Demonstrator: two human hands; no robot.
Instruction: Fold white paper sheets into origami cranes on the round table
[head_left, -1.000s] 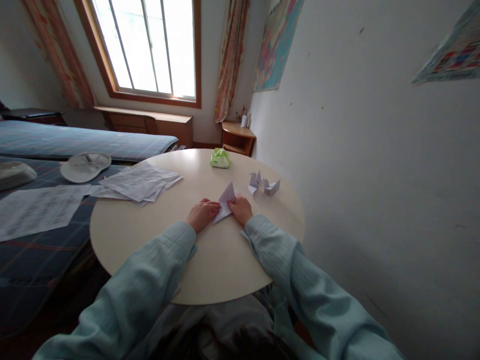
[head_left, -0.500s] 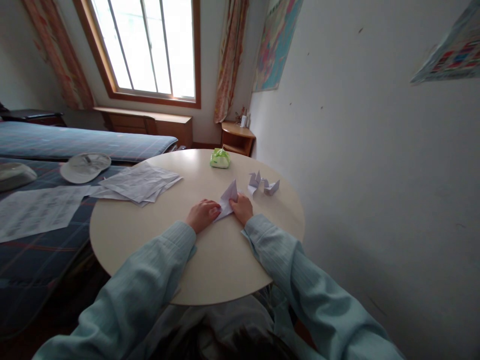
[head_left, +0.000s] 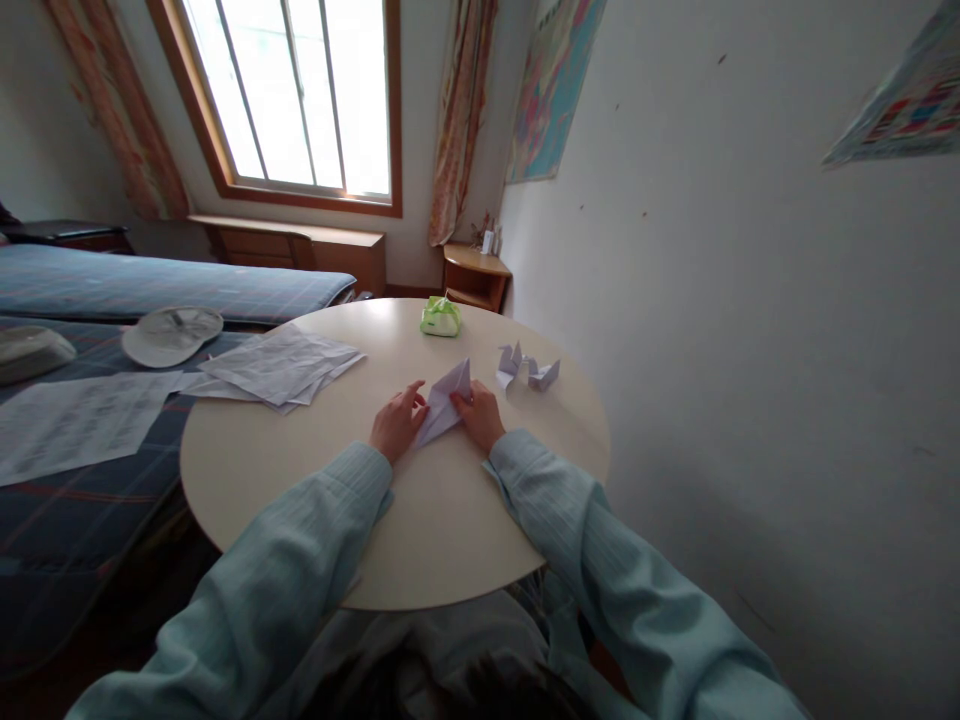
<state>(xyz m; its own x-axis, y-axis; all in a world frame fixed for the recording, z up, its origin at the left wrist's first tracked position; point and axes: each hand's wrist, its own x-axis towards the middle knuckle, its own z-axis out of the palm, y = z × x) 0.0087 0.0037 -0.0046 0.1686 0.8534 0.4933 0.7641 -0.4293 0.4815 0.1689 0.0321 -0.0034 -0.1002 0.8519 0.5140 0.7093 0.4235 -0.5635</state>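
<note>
A white folded paper (head_left: 444, 405) with a pointed top lies on the round table (head_left: 285, 500), between my hands. My right hand (head_left: 481, 416) pinches its right side, thumb on the near face. Along the paper's left edge is my left hand (head_left: 399, 422), its fingers bent and spread apart. Those fingertips are at the edge or just touching it; I cannot tell which. Two folded paper figures, one (head_left: 509, 366) beside the other (head_left: 544, 375), stand to the right, beyond my right hand.
A green tissue pack (head_left: 440, 317) sits at the table's far side. Loose paper sheets (head_left: 281, 365) are piled at the left, overlapping toward the bed (head_left: 150, 500). A pale cap (head_left: 171, 336) rests on the bed. The white wall (head_left: 720, 350) runs close along the right.
My left hand has loosened from the paper and shifted slightly left, its fingers lifting. More of the paper's left part shows. My right hand has moved slightly left, still holding the paper.
</note>
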